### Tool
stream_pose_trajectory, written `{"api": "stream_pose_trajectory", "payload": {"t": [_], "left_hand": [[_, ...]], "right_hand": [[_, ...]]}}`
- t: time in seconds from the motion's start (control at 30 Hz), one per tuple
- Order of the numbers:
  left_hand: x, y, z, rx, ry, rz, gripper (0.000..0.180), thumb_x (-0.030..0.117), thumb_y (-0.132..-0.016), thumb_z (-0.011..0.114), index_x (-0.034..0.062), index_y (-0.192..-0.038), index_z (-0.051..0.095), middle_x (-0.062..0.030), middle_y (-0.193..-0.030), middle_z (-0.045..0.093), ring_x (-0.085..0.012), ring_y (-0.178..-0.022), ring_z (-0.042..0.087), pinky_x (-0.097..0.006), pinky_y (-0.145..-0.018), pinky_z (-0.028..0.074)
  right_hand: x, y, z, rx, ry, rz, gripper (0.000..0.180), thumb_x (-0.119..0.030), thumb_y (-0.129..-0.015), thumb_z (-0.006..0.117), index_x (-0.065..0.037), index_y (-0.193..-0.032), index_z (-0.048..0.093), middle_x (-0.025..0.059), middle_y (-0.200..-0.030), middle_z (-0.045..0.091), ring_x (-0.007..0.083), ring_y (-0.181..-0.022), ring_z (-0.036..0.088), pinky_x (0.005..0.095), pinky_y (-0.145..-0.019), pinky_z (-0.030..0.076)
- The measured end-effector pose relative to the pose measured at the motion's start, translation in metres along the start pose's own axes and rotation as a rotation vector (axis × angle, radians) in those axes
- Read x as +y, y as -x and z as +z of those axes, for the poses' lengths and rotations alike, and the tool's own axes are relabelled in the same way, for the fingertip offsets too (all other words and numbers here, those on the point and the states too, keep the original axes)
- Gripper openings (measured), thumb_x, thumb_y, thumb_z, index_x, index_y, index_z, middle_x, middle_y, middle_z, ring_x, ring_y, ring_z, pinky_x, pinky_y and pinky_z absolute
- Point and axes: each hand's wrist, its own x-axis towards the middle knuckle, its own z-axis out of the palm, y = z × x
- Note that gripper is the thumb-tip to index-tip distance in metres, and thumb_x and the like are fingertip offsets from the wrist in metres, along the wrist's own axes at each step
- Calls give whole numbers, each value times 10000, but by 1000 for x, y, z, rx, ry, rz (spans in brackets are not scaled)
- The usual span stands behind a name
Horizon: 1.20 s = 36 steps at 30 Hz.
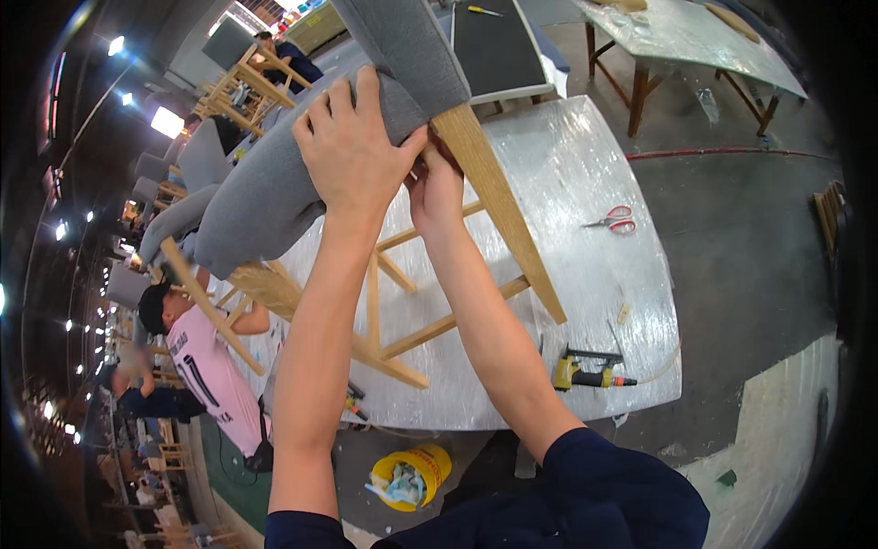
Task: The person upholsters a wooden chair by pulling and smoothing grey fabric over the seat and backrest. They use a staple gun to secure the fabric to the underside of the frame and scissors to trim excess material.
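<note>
A chair with grey fabric upholstery [265, 183] and pale wooden legs [508, 215] lies tipped over on a table covered in clear plastic film. My left hand [352, 151] rests on the grey cushion, fingers spread and lightly bent over it, thumb at the cushion's edge. Close by, my right hand [437, 194] is closed at the underside, beside the top of a wooden leg. Its fingertips are partly hidden by that leg and my left thumb, so what they pinch cannot be made out.
Red-handled scissors [620, 220] and a staple gun [590, 372] lie on the film-covered table [604, 302]. A yellow bucket [430, 467] of scraps stands on the floor. At left, a person in a pink shirt [215, 366] works close to the chair. Another film-covered table [695, 46] stands far right.
</note>
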Motion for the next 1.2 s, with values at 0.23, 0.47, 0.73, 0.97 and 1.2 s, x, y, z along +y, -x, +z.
{"api": "stream_pose_trajectory", "payload": {"t": [0.23,0.47,0.73,0.97,1.2], "left_hand": [[-16,-23,56,-63,72,-59,817,478,-731,893,124,-1399,586,-104,-1275,625,-306,-1207,574,-468,-1041,412],[-38,-41,92,-99,113,-111,807,442,-731,907,104,-1387,580,-115,-1243,615,-311,-1210,558,-463,-1066,406],[-44,-50,105,-133,143,-109,835,445,-703,928,105,-1376,570,-116,-1221,600,-308,-1197,555,-455,-1058,402],[-37,-59,102,-99,148,-130,868,462,-698,931,102,-1386,542,-118,-1224,593,-307,-1190,551,-461,-1086,397],[-54,-41,110,-137,78,-129,896,484,-692,934,97,-1390,526,-119,-1239,578,-303,-1191,547,-470,-1096,399]], "right_hand": [[-24,135,-272,-130,1058,324,247,-281,-1083,615,-54,-1120,704,6,-879,672,106,-831,623,280,-764,499],[-127,298,-563,1462,655,268,650,-780,-778,762,-172,-993,676,35,-975,651,190,-828,531,385,-655,437],[-115,232,-581,1381,589,532,357,-418,-879,831,-165,-1112,736,53,-1062,721,209,-913,677,485,-743,493],[-132,208,-551,876,72,597,512,-549,-906,732,-112,-1166,668,82,-903,669,271,-795,670,451,-667,510],[-104,160,-361,544,1117,-265,352,-236,-965,755,-36,-1236,651,74,-1034,671,222,-956,665,383,-864,550]]}}
